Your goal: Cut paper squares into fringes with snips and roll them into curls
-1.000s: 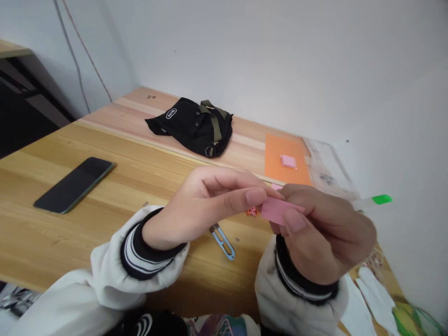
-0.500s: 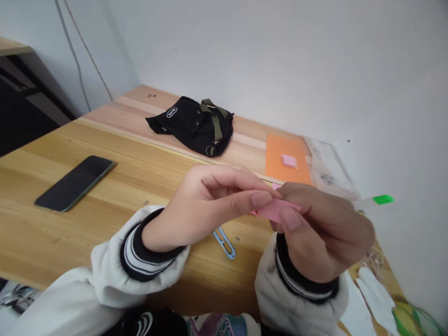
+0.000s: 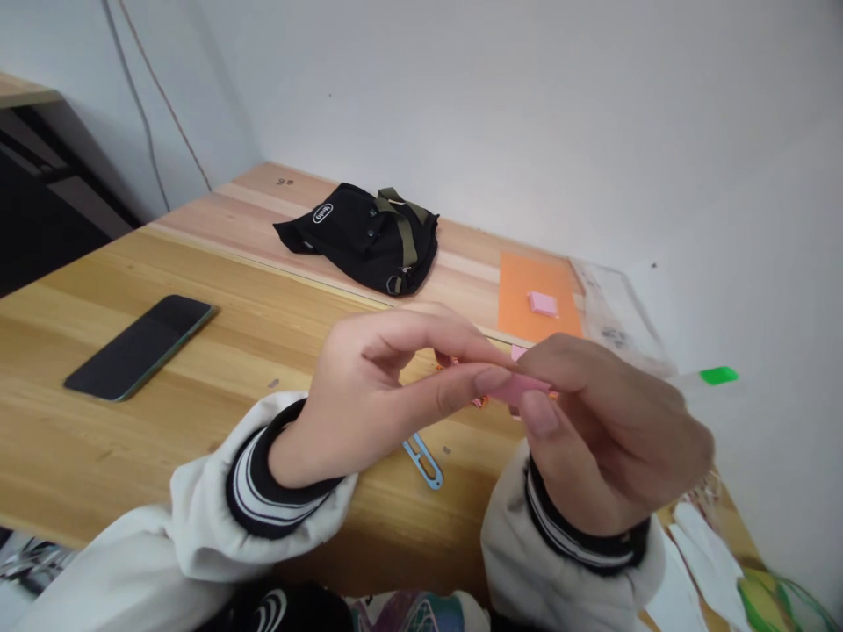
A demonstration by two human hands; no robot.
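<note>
Both hands meet above the wooden table's [image 3: 198, 351] front edge, pinching a small folded pink paper [image 3: 523, 387]. My left hand [image 3: 388, 386] grips its left end between thumb and forefinger. My right hand [image 3: 606, 430] holds its right end, thumb underneath, and hides most of the paper. Only a thin pink sliver shows between the fingertips. A small blue metal clip-like tool [image 3: 422, 460] lies on the table just under the hands.
A dark phone [image 3: 140, 346] lies at the left. A black pouch [image 3: 369, 235] sits at the back. An orange sheet [image 3: 536, 298] carries a pink paper square [image 3: 543, 304]; a clear plastic bag [image 3: 616, 320] and a green-capped item [image 3: 717, 376] lie right. White scraps [image 3: 698, 562] sit low right.
The hands have drawn closer and turned the pink paper edge-on, so less of it shows. My left fingers have lifted and arched. Nothing on the table has moved.
</note>
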